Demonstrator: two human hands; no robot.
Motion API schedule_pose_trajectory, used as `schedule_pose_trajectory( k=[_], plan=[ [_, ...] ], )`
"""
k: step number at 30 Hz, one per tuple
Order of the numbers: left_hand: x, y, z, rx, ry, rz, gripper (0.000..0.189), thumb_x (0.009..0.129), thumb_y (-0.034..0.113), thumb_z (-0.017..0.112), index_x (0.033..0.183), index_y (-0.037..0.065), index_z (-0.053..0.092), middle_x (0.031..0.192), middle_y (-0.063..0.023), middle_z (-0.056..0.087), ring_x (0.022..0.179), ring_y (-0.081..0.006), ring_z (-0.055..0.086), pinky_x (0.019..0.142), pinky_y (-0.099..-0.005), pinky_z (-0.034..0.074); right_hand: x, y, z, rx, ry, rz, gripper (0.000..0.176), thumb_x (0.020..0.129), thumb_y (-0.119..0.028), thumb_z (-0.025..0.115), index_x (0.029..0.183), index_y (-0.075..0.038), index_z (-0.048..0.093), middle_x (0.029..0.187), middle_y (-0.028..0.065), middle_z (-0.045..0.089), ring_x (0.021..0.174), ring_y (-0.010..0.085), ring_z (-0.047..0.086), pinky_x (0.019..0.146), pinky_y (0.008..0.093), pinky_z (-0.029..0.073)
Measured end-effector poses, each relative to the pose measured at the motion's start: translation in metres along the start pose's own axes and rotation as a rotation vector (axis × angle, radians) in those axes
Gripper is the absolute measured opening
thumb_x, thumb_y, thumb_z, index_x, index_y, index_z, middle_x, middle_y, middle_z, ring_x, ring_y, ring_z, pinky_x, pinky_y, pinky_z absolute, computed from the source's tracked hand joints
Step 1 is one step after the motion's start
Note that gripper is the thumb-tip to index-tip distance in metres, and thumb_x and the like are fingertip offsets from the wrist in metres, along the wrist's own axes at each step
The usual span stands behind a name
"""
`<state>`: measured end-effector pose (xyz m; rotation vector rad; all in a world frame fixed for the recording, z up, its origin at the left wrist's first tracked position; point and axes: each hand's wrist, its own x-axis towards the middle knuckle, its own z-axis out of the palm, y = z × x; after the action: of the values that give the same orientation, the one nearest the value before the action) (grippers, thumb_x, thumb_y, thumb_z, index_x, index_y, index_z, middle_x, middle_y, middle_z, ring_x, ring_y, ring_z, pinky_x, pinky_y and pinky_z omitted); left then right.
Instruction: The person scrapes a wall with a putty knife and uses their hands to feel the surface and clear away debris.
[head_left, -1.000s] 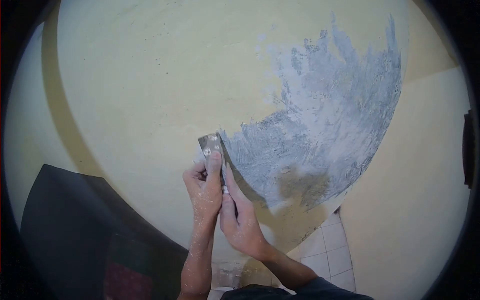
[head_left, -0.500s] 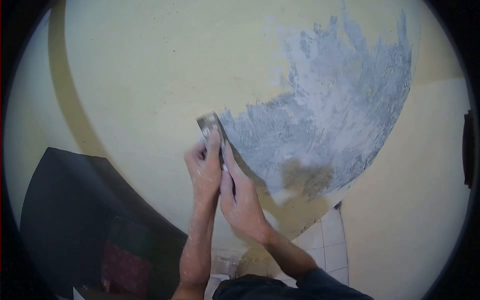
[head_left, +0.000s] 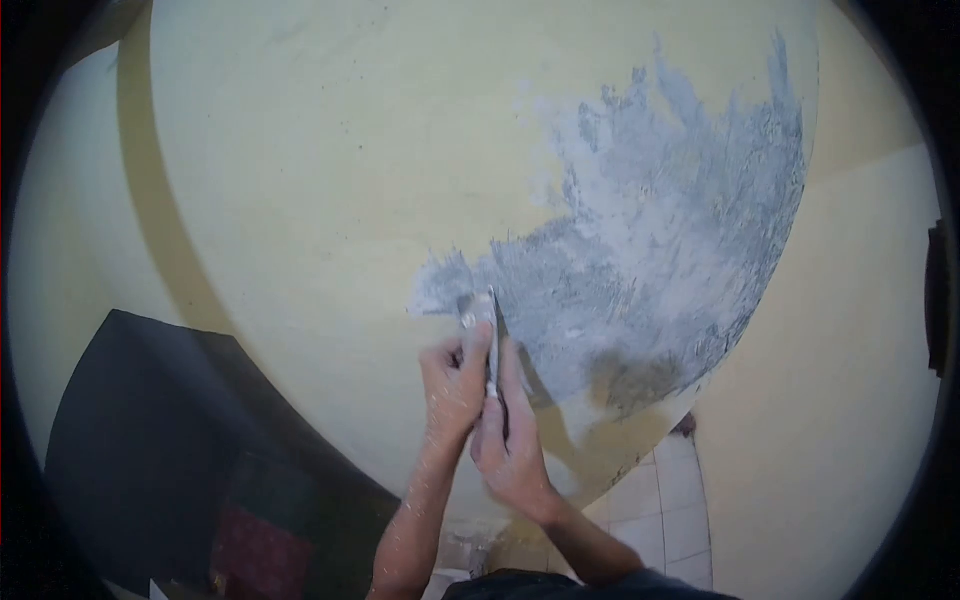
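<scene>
- We hold a scraper against the wall. Its metal blade juts out just above our fingertips, and its handle is hidden inside our grip.
- The blade sits at the lower left edge of the scraped grey patch, where bare plaster meets paint.
- Our left hand is closed around the tool near the blade, with one finger laid along it and pressing toward the wall.
- Our right hand is closed just below and touching the left, wrapped around what we take to be the handle.
- We judge the step in hand to be a scraping stroke along the border of the patch, stripping paint from the wall.
- The yellow painted wall lies unscraped above and to the left of our hands.
- The next move, as we read it, calls for firm two-handed pressure, a low blade angle and an edge set under the paint line to the left of the blade.
- Below and left of our hands is a dark panel. We cannot tell what it is.
- Below and right of our hands a tiled floor shows, beside an adjoining yellow wall.
</scene>
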<state>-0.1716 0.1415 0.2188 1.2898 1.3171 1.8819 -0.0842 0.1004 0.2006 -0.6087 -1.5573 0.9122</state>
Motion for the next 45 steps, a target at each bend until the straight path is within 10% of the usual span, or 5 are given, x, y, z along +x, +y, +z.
schedule_pose_trajectory(
  k=[8, 25, 28, 36, 45],
  plan=[
    [0.014, 0.036, 0.015, -0.145, 0.031, 0.02, 0.043, 0.094, 0.025, 0.061, 0.058, 0.002, 0.053, 0.056, 0.0077, 0.043, 0.053, -0.0019, 0.036, 0.045, -0.0243, 0.025, 0.028, -0.028, -0.015, -0.012, -0.021, 0.0, 0.057, 0.09, 0.0, 0.039, 0.145, 0.006, 0.024, 0.116, 0.0357, 0.053, 0.106, 0.041, 0.058, 0.087, 0.0385, 0.045],
    [0.023, 0.04, 0.009, -0.163, 0.086, 0.047, 0.041, 0.094, 0.025, 0.061, 0.06, 0.003, 0.053, 0.059, 0.008, 0.042, 0.056, -0.0016, 0.036, 0.047, -0.023, 0.025, 0.045, -0.03, -0.016, -0.121, -0.099, -0.149, 0.057, 0.09, 0.001, 0.039, 0.144, 0.008, 0.022, 0.115, 0.0373, 0.051, 0.102, 0.0478, 0.055, 0.088, 0.0405, 0.045],
    [0.02, 0.039, 0.01, -0.223, 0.084, 0.021, 0.039, 0.094, 0.026, 0.061, 0.063, 0.004, 0.057, 0.059, 0.0082, 0.046, 0.055, -0.0011, 0.036, 0.047, -0.0223, 0.025, 0.04, -0.026, -0.015, -0.146, -0.117, -0.152, 0.052, 0.094, 0.0, 0.035, 0.144, 0.008, 0.023, 0.138, 0.0302, 0.042, 0.112, 0.0278, 0.058, 0.092, 0.0321, 0.045],
    [-0.027, -0.047, -0.003, -0.449, -0.096, -0.313, 0.021, 0.089, 0.022, 0.067, 0.075, 0.008, 0.062, 0.063, 0.0045, 0.051, 0.053, -0.0052, 0.042, 0.047, -0.023, 0.031, -0.034, 0.032, -0.07, 0.009, 0.166, 0.13, 0.029, 0.093, -0.002, 0.049, 0.121, 0.006, 0.051, 0.106, 0.014, 0.059, 0.054, 0.0109, 0.057, 0.042, 0.0202, 0.042],
    [-0.032, -0.027, 0.005, -0.449, -0.321, -0.314, 0.019, 0.085, 0.021, 0.072, 0.075, 0.005, 0.065, 0.06, 0.0022, 0.056, 0.048, -0.0045, 0.046, 0.044, -0.0208, 0.034, 0.012, -0.006, -0.072, 0.608, 0.505, -0.352, 0.038, 0.096, -0.034, 0.035, 0.068, -0.01, 0.044, 0.068, 0.0054, 0.043, 0.068, 0.0191, 0.043, 0.066, 0.033, 0.034]
  ],
)
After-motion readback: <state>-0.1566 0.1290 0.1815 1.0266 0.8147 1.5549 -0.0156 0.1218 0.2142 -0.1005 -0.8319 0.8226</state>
